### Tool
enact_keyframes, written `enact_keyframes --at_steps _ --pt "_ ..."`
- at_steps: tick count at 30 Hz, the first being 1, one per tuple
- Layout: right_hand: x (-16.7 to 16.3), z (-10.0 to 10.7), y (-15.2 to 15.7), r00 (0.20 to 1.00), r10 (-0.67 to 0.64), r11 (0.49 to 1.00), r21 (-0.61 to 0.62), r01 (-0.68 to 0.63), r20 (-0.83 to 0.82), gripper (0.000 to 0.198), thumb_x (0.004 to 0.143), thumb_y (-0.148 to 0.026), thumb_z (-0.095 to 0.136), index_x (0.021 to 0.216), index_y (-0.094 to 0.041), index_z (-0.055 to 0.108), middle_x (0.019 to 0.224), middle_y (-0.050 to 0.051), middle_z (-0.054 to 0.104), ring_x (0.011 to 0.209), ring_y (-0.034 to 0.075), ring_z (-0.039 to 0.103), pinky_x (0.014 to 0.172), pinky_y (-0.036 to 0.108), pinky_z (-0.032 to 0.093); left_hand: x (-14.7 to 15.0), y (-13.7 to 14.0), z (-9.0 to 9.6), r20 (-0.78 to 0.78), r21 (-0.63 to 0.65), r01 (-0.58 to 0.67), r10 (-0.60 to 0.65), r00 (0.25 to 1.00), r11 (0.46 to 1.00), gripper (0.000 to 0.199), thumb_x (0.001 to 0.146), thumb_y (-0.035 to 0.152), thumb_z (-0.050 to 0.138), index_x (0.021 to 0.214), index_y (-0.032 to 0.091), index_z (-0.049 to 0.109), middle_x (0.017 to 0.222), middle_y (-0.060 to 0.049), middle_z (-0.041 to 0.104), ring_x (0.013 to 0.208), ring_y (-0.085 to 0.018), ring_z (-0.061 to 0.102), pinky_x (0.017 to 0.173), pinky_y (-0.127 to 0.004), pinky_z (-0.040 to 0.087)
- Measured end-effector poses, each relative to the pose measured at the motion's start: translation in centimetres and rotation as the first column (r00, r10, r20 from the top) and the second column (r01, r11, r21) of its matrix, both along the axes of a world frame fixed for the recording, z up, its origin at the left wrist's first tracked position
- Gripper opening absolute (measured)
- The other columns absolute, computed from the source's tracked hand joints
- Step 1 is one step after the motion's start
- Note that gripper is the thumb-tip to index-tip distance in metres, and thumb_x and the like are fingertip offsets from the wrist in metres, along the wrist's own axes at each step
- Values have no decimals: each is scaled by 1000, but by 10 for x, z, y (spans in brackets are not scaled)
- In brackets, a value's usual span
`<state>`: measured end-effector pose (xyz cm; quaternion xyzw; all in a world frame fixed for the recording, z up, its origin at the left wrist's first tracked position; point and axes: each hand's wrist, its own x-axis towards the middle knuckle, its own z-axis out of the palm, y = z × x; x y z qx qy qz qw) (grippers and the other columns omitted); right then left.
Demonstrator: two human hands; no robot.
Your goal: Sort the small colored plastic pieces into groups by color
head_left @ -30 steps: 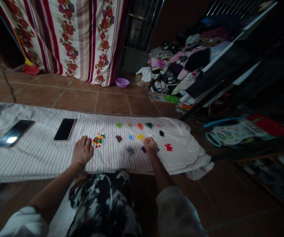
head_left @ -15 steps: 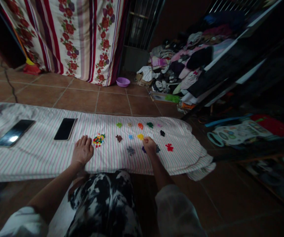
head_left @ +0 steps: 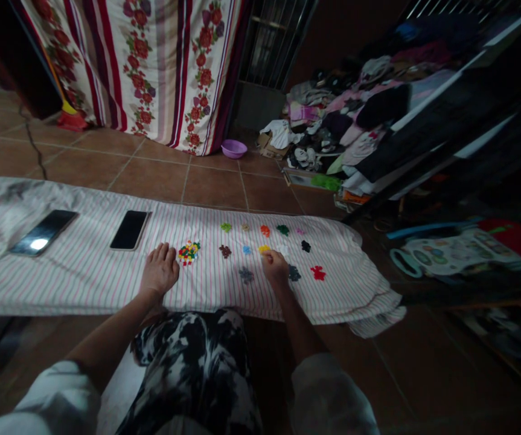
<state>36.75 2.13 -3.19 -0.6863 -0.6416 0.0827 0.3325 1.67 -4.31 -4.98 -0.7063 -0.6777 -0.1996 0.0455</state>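
Observation:
My left hand (head_left: pixel 160 269) lies palm down on the striped cloth, fingers stretched out, just left of a mixed pile of small coloured pieces (head_left: pixel 189 252). My right hand (head_left: pixel 275 269) is closed in a pinch at the near edge of a yellow pile (head_left: pixel 264 249); whatever its fingertips hold is hidden. Around it lie little single-colour piles: light blue (head_left: pixel 246 249), brown (head_left: pixel 225 251), grey (head_left: pixel 246 275), dark grey (head_left: pixel 293 273), red (head_left: pixel 318 273) and black (head_left: pixel 305 246). Farther back are lime green (head_left: pixel 226 227), orange (head_left: pixel 265 231) and dark green (head_left: pixel 282 230) ones.
Two phones, one at far left (head_left: pixel 44 232) and one nearer (head_left: pixel 128 230), rest on the striped cloth (head_left: pixel 83 278). Beyond it, a purple basin (head_left: pixel 233 148) stands on the tiled floor by a floral curtain (head_left: pixel 165 72). Clothes (head_left: pixel 332 115) are heaped at back right.
The view has shifted, so the cloth and piles appear farther right. My right hand has moved slightly left against the piles, closer over the yellow one. My left hand stays flat.

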Motion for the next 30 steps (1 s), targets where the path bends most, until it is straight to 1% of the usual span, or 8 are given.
enact_keyframes --at_steps 4,8,13,18,21,23,26,30 --pt "-42 -2 -6 977 212 977 21 -212 -35 24 77 -15 46 86 -18 69 87 8 68 85 20 61 81 30 49 1 -1 3 -7 -17 -3 2 1000 1000 42 88 25 38 120 10 59 137 -22 54 134 -33 44 109 -48 34" --pt "-91 -10 -16 917 388 920 -13 -391 -94 24 81 -16 48 91 -20 70 88 6 67 80 18 62 75 28 50 1 -1 3 -12 -16 -9 9 1000 1000 42 89 24 37 122 10 59 138 -21 55 135 -33 44 109 -48 35" --pt "-137 -18 -22 841 526 847 -9 -531 -123 27 83 -13 48 96 -21 70 93 6 67 84 18 63 80 29 50 2 0 2 -18 -13 -9 9 1000 1000 43 89 25 38 123 8 59 138 -22 54 135 -34 44 109 -48 35" --pt "-165 -22 -21 841 530 846 6 -532 -107 27 85 -13 49 102 -22 69 97 6 66 92 19 62 86 30 49 2 0 2 -17 -11 -21 21 1000 1000 42 89 24 38 123 9 58 138 -22 55 135 -34 44 108 -48 35" --pt "-175 -25 -23 869 487 872 -11 -490 -86 23 86 -14 52 100 -22 68 97 6 66 90 20 62 85 30 49 3 0 3 15 -14 -11 11 1000 1000 43 89 23 38 123 9 58 139 -22 54 136 -34 43 109 -49 35" --pt "-178 -26 -24 888 453 890 -19 -456 -74 20 86 -15 53 98 -23 67 95 6 65 90 20 62 85 31 48 2 0 3 29 -12 -7 7 1000 1000 42 88 23 38 123 9 58 139 -23 54 136 -34 43 109 -49 35" --pt "-180 -26 -27 896 440 897 -18 -441 -62 16 87 -17 53 94 -23 65 93 5 65 91 20 61 85 31 47 2 0 2 8 -5 -7 8 1000 1000 42 89 24 38 122 9 58 138 -22 54 135 -34 44 108 -49 35" --pt "-179 -26 -28 907 414 910 -2 -415 -83 11 87 -20 52 89 -23 63 89 5 65 85 19 61 83 30 48 1 0 0 -33 13 -7 7 999 1000 42 90 25 36 122 9 58 137 -22 55 134 -35 45 108 -48 35"
